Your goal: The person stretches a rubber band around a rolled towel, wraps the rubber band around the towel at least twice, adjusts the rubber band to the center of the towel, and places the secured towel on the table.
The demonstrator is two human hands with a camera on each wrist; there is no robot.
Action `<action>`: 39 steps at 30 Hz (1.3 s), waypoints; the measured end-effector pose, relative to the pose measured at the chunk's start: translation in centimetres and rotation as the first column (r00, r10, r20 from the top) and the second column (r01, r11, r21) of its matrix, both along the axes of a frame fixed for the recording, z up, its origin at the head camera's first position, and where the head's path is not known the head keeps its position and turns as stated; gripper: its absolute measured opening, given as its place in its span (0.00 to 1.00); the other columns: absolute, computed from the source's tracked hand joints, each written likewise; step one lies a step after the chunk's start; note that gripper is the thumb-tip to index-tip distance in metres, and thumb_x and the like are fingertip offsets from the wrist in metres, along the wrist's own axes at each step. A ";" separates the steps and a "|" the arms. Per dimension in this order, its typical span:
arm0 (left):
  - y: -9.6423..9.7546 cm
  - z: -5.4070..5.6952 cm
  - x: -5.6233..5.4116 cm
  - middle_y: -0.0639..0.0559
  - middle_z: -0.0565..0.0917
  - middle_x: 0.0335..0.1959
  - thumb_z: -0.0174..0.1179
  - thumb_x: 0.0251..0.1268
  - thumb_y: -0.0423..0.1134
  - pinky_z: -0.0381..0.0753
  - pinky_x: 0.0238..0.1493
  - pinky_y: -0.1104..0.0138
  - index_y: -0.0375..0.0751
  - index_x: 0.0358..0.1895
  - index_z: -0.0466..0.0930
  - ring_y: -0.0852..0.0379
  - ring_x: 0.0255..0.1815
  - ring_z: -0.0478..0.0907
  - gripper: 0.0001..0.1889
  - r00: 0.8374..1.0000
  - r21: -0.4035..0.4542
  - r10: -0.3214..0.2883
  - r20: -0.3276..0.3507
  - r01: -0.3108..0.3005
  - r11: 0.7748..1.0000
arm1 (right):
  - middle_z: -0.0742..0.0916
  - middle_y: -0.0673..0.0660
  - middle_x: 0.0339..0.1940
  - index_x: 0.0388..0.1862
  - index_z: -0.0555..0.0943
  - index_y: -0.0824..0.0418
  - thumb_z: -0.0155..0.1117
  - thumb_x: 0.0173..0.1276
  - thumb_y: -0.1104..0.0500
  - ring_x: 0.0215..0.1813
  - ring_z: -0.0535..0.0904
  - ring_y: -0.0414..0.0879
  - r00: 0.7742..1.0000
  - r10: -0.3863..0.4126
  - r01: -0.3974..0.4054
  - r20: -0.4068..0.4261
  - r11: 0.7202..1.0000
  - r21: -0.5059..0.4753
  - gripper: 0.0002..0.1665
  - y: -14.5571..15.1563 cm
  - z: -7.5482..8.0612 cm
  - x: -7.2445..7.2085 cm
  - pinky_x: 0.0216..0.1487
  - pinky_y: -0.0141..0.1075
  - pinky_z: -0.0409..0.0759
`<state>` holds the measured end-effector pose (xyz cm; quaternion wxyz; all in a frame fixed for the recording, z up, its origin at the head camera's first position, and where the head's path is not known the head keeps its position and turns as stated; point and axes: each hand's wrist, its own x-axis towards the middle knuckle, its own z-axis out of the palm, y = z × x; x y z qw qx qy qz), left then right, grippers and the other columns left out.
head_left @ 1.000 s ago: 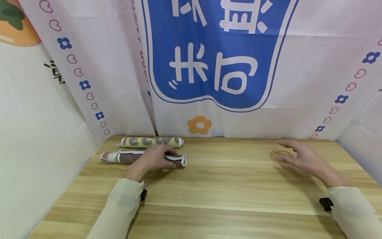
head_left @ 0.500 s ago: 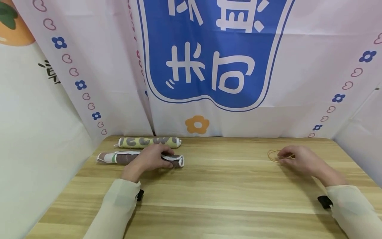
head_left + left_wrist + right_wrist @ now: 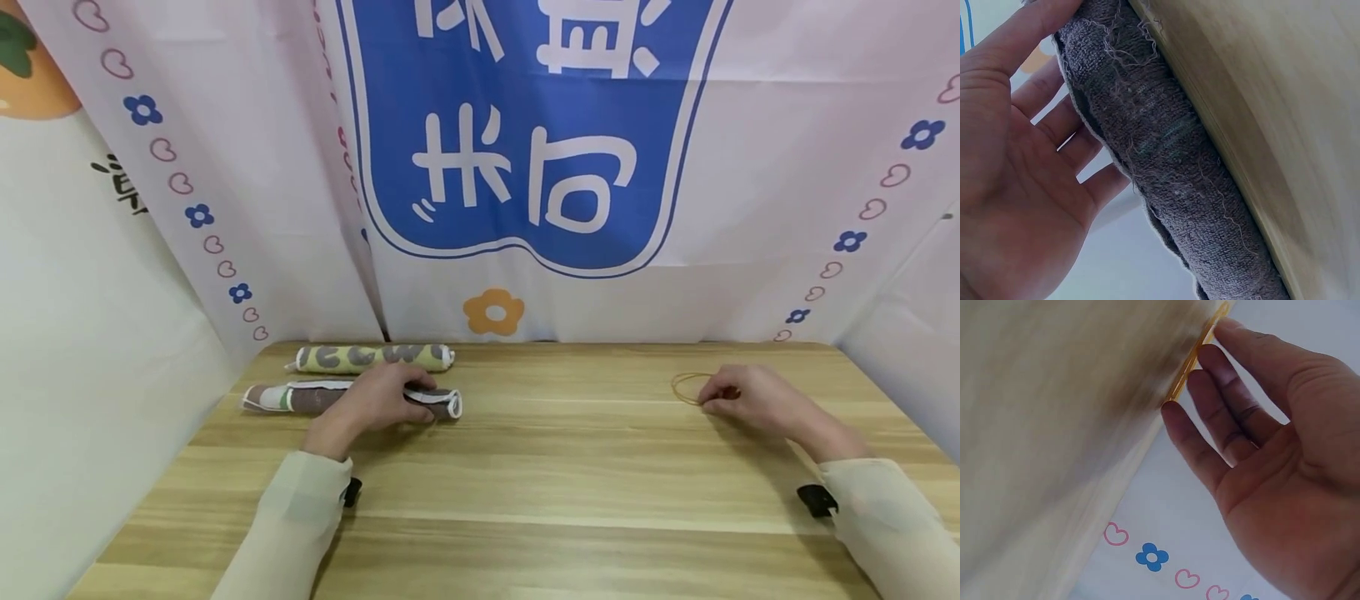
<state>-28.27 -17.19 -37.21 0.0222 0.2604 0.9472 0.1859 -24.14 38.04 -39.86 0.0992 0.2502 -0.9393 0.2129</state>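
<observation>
On the left of the table lies a rolled grey-brown towel (image 3: 315, 398) with white edging and a green and white band near its left end. My left hand (image 3: 375, 400) grips it near its right end, thumb in front and fingers over the far side. In the left wrist view, loose threads show on the towel's pile (image 3: 1160, 144). At the right, my right hand (image 3: 757, 402) pinches a thin yellow rubber band (image 3: 674, 386) at the loop's right side. The right wrist view shows the fingertips at the rubber band (image 3: 1185, 369), which lies flat on the table.
Behind the grey-brown roll lies a second rolled towel (image 3: 337, 358), yellow with grey shapes. The wooden table (image 3: 555, 500) ends at a printed cloth backdrop (image 3: 600, 308) standing along its far edge. A pale wall covering (image 3: 90, 350) runs along the left.
My right hand's thumb and fingers have come together on the rubber band. The left hand keeps its hold on the rolled towel. The head view has shifted slightly.
</observation>
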 end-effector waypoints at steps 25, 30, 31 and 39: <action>-0.4 -0.5 -0.1 0.47 0.88 0.53 0.81 0.57 0.40 0.80 0.59 0.47 0.41 0.57 0.87 0.44 0.55 0.83 0.24 0.999 0.021 0.014 0.037 -0.015 1.000 | 0.82 0.48 0.29 0.32 0.79 0.56 0.70 0.65 0.66 0.33 0.75 0.43 0.966 -0.163 0.174 0.199 0.984 -0.035 0.08 -0.5 0.5 0.2 0.34 0.34 0.75; -0.7 -1.0 -0.3 0.49 0.88 0.51 0.79 0.62 0.41 0.81 0.58 0.47 0.45 0.55 0.88 0.46 0.53 0.84 0.19 1.000 0.060 0.025 -0.001 -0.025 0.998 | 0.85 0.51 0.35 0.37 0.81 0.60 0.70 0.70 0.67 0.38 0.79 0.45 0.971 -0.170 0.191 0.166 0.974 -0.122 0.05 -0.9 1.0 0.2 0.38 0.33 0.80; -0.7 -1.1 -0.3 0.50 0.88 0.50 0.78 0.63 0.41 0.81 0.58 0.47 0.46 0.54 0.88 0.46 0.52 0.84 0.17 1.000 0.069 0.023 -0.014 -0.022 0.997 | 0.86 0.52 0.36 0.40 0.82 0.62 0.71 0.71 0.67 0.39 0.80 0.45 0.974 -0.168 0.189 0.153 0.973 -0.131 0.04 -0.9 1.0 0.2 0.39 0.32 0.80; -0.2 -1.1 -0.3 0.60 0.87 0.39 0.77 0.64 0.49 0.81 0.47 0.53 0.53 0.45 0.89 0.57 0.41 0.80 0.11 0.997 0.129 -0.029 -0.073 0.038 0.991 | 0.89 0.54 0.38 0.45 0.88 0.67 0.72 0.66 0.75 0.42 0.83 0.49 0.989 -0.145 0.147 0.023 0.984 -0.098 0.10 -0.6 1.1 0.1 0.43 0.35 0.84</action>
